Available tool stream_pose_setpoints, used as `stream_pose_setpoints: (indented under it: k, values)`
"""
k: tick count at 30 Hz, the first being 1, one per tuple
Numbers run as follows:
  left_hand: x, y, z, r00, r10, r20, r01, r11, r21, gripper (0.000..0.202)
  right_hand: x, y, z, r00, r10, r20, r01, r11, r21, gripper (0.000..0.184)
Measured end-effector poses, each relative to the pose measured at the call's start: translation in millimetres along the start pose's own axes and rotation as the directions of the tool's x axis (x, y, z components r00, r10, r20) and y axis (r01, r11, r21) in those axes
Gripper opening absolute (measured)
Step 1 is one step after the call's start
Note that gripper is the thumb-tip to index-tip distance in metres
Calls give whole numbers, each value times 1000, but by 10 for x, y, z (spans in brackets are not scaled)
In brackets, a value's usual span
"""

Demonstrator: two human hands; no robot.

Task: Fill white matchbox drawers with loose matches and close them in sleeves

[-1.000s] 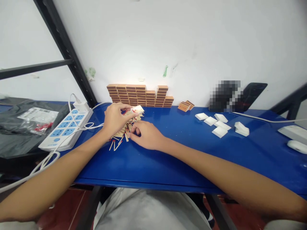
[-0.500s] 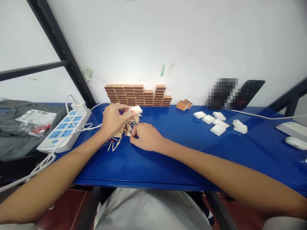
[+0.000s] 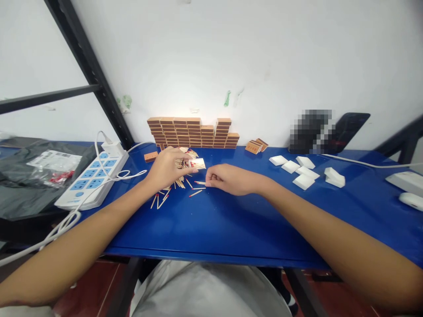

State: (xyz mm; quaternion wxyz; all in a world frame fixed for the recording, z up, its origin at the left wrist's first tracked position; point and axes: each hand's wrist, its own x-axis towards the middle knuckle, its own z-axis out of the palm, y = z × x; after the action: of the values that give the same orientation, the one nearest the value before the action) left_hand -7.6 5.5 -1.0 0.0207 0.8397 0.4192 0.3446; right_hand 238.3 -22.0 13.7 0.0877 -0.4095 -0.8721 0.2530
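Note:
Over the pile of matches, my left hand grips a small white matchbox tray that has red-headed matches in it. Just right of the pile, my right hand is closed, its fingertips pinched at the end of a match. A few loose matches lie on the blue table beside those fingertips. Part of the pile is hidden behind my left hand. An orange matchbox lies left of that hand.
Stacked matchboxes stand against the wall, with matchbox sleeves to their right. Several white trays lie further right, before a phone. A power strip with white cables and a dark plastic bag occupy the left side.
Both hands have moved right, the left one bringing the tray along. Loose matches now lie by my right fingertips, and the orange matchbox at the left has come into sight.

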Motion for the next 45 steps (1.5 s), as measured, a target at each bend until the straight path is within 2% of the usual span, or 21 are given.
stream_pose_setpoints:
  k: [2,6,9,12,17,26,31,36,41,45]
  values:
    - [-3,-19,20,998,63,23,-63,998,-20,37,23,63,-60,999,-35,-35,36,999,27,12]
    - [-5,-42,45,981,176,77,-169,981,-91,38,89,153,-96,972,-76,-222,91,994,59,13]
    - [-7,-39,51,977,203,70,-194,973,-126,39,131,178,-58,942,-91,-324,116,992,58,13]
    - [-10,-24,46,978,203,53,-194,971,-140,40,155,171,5,925,-102,-365,124,991,39,11]
    - [-11,-6,43,978,206,38,-198,969,-150,41,157,153,62,916,-121,-383,123,992,-18,9]
    - [-11,-11,40,980,192,50,-183,973,-142,42,134,191,20,888,-153,-434,104,985,-135,9]
    - [-10,-3,32,984,170,58,-161,978,-137,40,114,155,8,886,-143,-442,113,989,-94,11]
    - [-9,-6,34,989,144,39,-138,982,-126,40,80,116,-18,909,-92,-407,40,990,-134,11]
    - [-8,-16,43,991,127,33,-122,983,-137,39,86,124,0,940,-81,-332,35,989,-143,6]
    - [-11,-18,45,991,125,42,-118,983,-142,39,104,146,16,952,-47,-304,12,993,-114,8]
